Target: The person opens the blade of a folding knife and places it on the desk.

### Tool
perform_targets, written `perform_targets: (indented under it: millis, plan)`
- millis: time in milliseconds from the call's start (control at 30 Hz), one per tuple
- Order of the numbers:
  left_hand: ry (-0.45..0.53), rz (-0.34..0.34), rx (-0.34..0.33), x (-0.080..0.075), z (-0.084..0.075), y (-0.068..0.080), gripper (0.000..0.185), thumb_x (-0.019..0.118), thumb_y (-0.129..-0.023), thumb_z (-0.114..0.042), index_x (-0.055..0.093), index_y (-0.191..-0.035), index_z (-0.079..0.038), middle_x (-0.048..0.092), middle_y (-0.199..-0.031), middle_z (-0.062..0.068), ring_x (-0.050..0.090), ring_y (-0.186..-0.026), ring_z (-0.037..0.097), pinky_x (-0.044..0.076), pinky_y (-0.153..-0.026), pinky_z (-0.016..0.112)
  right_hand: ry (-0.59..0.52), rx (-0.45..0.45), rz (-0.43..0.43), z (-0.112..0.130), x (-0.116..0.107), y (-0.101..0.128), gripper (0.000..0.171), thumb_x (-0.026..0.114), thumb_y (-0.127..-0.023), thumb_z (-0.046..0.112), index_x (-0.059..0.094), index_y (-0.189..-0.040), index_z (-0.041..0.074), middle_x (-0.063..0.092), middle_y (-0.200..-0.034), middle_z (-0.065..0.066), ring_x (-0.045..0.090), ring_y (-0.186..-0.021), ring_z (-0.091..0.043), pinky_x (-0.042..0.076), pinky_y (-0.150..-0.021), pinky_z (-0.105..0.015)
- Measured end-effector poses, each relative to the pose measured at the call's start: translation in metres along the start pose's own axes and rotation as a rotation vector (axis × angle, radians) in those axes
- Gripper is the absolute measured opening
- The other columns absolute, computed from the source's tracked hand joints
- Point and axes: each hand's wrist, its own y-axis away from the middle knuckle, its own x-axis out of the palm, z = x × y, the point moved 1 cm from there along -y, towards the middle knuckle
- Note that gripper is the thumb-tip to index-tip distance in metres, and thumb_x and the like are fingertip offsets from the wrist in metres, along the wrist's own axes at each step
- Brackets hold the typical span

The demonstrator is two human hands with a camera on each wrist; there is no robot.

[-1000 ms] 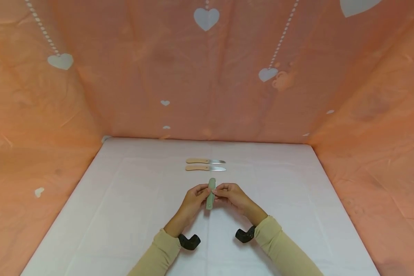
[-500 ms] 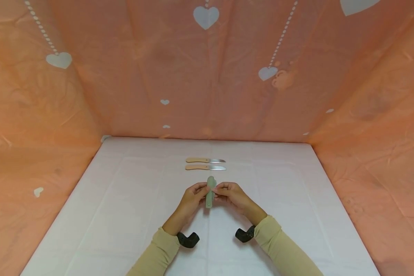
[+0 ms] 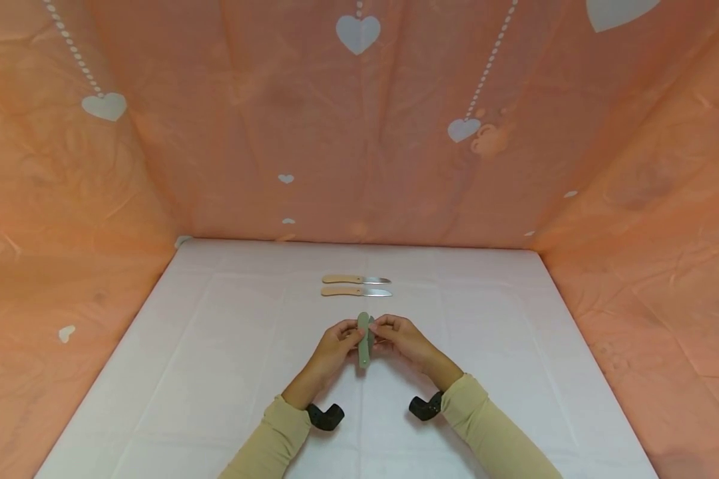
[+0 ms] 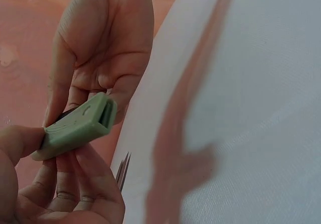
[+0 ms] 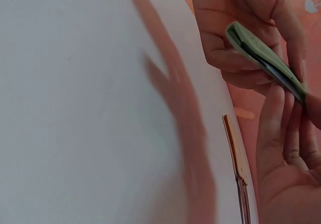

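A pale green folding knife (image 3: 363, 342) is held above the white table between both hands, its length pointing away from me. My left hand (image 3: 334, 346) pinches its handle between thumb and fingers from the left side. From the right, my right hand (image 3: 412, 342) has thumb and fingertips against the other edge of the knife. In the left wrist view the handle (image 4: 80, 128) shows a slot at its near end. The right wrist view shows a dark slot along the green handle (image 5: 261, 50), with a thin shiny strip by the fingers; how far the blade stands out is unclear.
Two knives with light wooden handles, the farther knife (image 3: 343, 279) and the nearer knife (image 3: 343, 291), lie parallel beyond the hands, blades out to the right. A white cloth (image 3: 216, 372) covers the table. Orange curtains (image 3: 359, 133) with white hearts enclose the back and sides.
The green knife has tilted a little in the fingers and sits slightly lower, with a darker strip now showing along its right side. Both hands stay nearly in place.
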Motion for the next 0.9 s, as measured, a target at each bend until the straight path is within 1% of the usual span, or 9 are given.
perform_targets:
  millis: [67, 200, 367, 600, 667, 833, 900]
  plan:
    - [-0.014, 0.006, 0.005, 0.0, 0.0001, -0.0001, 0.039, 0.055, -0.095, -0.018, 0.049, -0.122, 0.009, 0.061, -0.109, 0.019, 0.064, -0.092, 0.025, 0.051, -0.082, 0.036, 0.018, -0.006, 0.003, 0.0006, 0.0001, 0.0008, 0.017, 0.058, -0.093, 0.016, 0.054, -0.096, 0.0, 0.063, -0.086, -0.004, 0.062, -0.076, -0.013, 0.053, -0.072, -0.029]
    - [-0.051, -0.006, 0.005, -0.0004, 0.0, -0.0003, 0.038, 0.056, -0.094, -0.019, 0.051, -0.119, 0.009, 0.062, -0.108, 0.019, 0.064, -0.092, 0.021, 0.051, -0.08, 0.033, 0.026, -0.008, 0.007, 0.0009, -0.0005, 0.0017, 0.015, 0.058, -0.093, 0.015, 0.056, -0.096, 0.0, 0.063, -0.085, -0.004, 0.063, -0.076, -0.013, 0.053, -0.072, -0.029]
    - [-0.073, -0.022, -0.014, -0.0006, 0.0001, -0.0009, 0.037, 0.057, -0.094, -0.019, 0.052, -0.118, 0.009, 0.062, -0.109, 0.018, 0.063, -0.091, 0.019, 0.052, -0.078, 0.031, 0.025, 0.003, 0.002, 0.0005, -0.002, 0.0018, 0.013, 0.058, -0.092, 0.013, 0.056, -0.095, 0.0, 0.064, -0.084, -0.005, 0.063, -0.075, -0.013, 0.053, -0.071, -0.027]
    - [-0.084, -0.028, -0.032, -0.0009, -0.0004, -0.0003, 0.038, 0.058, -0.093, -0.023, 0.053, -0.117, 0.008, 0.062, -0.108, 0.016, 0.062, -0.093, 0.019, 0.051, -0.08, 0.031, 0.05, -0.006, 0.017, 0.0008, -0.0033, 0.0023, 0.025, 0.058, -0.092, 0.013, 0.055, -0.106, -0.008, 0.065, -0.086, -0.005, 0.064, -0.077, -0.014, 0.053, -0.074, -0.032]
    - [-0.09, -0.026, -0.036, -0.0012, 0.0, 0.0005, 0.039, 0.058, -0.093, -0.023, 0.053, -0.117, 0.008, 0.062, -0.109, 0.016, 0.061, -0.094, 0.019, 0.05, -0.081, 0.031, 0.057, -0.01, 0.015, 0.0002, -0.0038, 0.0018, 0.025, 0.058, -0.092, 0.013, 0.056, -0.105, -0.009, 0.066, -0.085, -0.005, 0.064, -0.077, -0.013, 0.053, -0.074, -0.032]
    - [-0.084, -0.028, -0.026, -0.0021, 0.0008, 0.0021, 0.041, 0.058, -0.093, -0.023, 0.053, -0.118, 0.008, 0.061, -0.111, 0.017, 0.061, -0.096, 0.019, 0.05, -0.084, 0.033, 0.069, -0.01, 0.009, -0.0014, -0.0044, 0.0009, 0.018, 0.058, -0.092, 0.013, 0.059, -0.097, -0.004, 0.065, -0.082, -0.004, 0.064, -0.075, -0.013, 0.054, -0.072, -0.031]
    - [-0.082, -0.034, -0.021, -0.0023, 0.0004, 0.0022, 0.04, 0.058, -0.093, -0.023, 0.053, -0.118, 0.008, 0.061, -0.111, 0.017, 0.061, -0.095, 0.019, 0.05, -0.083, 0.032, 0.07, -0.007, 0.008, -0.0009, -0.0038, 0.0012, 0.018, 0.058, -0.092, 0.013, 0.058, -0.098, -0.004, 0.065, -0.082, -0.004, 0.064, -0.075, -0.013, 0.053, -0.072, -0.03]
